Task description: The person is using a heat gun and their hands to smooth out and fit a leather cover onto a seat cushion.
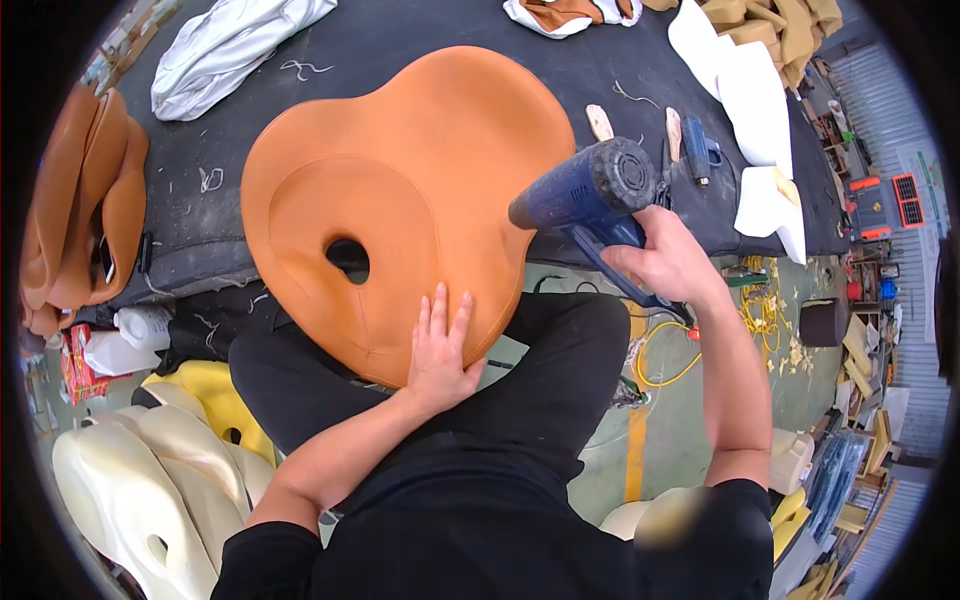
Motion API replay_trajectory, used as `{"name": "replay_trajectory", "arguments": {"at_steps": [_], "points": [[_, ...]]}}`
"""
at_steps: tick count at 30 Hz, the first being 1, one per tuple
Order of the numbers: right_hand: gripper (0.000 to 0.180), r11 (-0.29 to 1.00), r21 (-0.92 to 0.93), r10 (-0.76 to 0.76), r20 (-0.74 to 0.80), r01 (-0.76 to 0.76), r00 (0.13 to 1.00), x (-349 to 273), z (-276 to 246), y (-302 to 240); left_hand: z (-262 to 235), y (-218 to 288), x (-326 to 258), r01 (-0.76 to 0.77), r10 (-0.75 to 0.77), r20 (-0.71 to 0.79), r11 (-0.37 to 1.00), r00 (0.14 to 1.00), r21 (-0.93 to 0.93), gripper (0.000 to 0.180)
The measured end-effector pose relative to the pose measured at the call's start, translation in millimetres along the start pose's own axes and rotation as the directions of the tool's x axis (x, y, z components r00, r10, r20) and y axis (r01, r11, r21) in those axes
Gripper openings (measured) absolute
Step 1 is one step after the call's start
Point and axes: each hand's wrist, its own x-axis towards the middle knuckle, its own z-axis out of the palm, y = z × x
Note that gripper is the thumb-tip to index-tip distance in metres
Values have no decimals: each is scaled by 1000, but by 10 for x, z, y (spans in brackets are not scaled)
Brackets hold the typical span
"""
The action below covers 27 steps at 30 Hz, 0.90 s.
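An orange-tan covered seat shell [470, 130] with an oval hole rests across my lap and the front edge of the dark table. My left hand [440, 350] lies flat on its lower right part, fingers spread. A dark blue heat gun [580, 185] is in my right hand [665, 258], fingers wrapped round its handle. Its nozzle points left and sits close to the seat's right edge; whether it touches I cannot tell.
Silver-white fabric [235, 50] lies at the table's back left. Brown covered pieces [85, 200] stand on the left, above cream foam forms [140, 490]. At right on the table are a smaller blue tool [697, 150] and white pieces [745, 100]. A yellow hose [655, 375] crosses the floor.
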Motion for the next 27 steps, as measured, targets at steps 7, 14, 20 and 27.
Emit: {"name": "replay_trajectory", "arguments": {"at_steps": [7,14,20,27], "points": [[39,993,-113,-27,-21,24,999,-13,-213,1,144,95,57,21,-21,24,1000,1000,-6,108],[37,978,-205,20,-66,-33,998,116,-270,-30,225,261,127,-101,102,108,995,989,-15,95],[51,989,-146,15,-66,-24,998,418,-198,-123,96,146,132,-149,161,140,984,977,-96,87],[43,990,-139,12,-9,-13,1000,507,-269,-7,-30,-129,261,-116,123,118,991,985,-65,78]]}}
